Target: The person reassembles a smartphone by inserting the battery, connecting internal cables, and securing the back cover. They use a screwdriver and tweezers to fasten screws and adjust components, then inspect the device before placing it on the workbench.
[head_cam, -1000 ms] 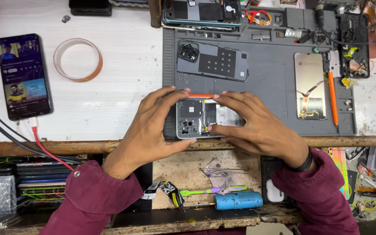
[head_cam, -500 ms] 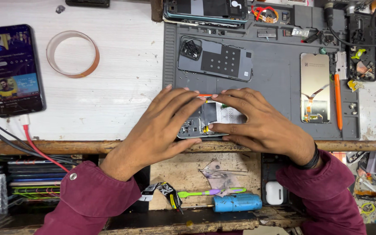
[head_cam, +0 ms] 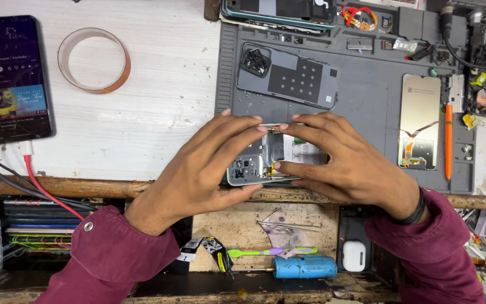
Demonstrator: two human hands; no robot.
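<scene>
Work item: an opened phone (head_cam: 265, 160) with its back removed lies at the near edge of the grey repair mat (head_cam: 367, 101), inner frame and boards exposed.
Left hand (head_cam: 209, 160): clasps the left end of the opened phone, fingers arched over the top edge, thumb under the near edge.
Right hand (head_cam: 355, 163): covers the right half of the opened phone, fingertips pressing on the inner surface near the middle; grasping, not released.
Change noted: against the view one second ago, both hands sit closer together and cover more of the unit; the camera end that showed plainly then is now partly hidden beneath the left fingers. The unit itself keeps its place on the mat edge.
Reading: judged from the tighter grip, the work has passed from steadying to pressing or seating something inside the frame. Which part is under the fingers cannot be told.
Removed back cover (head_cam: 288, 76): lies inner face up on the mat, behind the hands, apart from them; unmoved.
Display panel (head_cam: 419, 121): lies to the right on the mat, flex cable showing, with an orange pen-shaped tool (head_cam: 449, 141) just beside it.
Bench left: a lit phone (head_cam: 11, 79) on a red cable, and a tape ring (head_cam: 93, 60) near it.
</scene>
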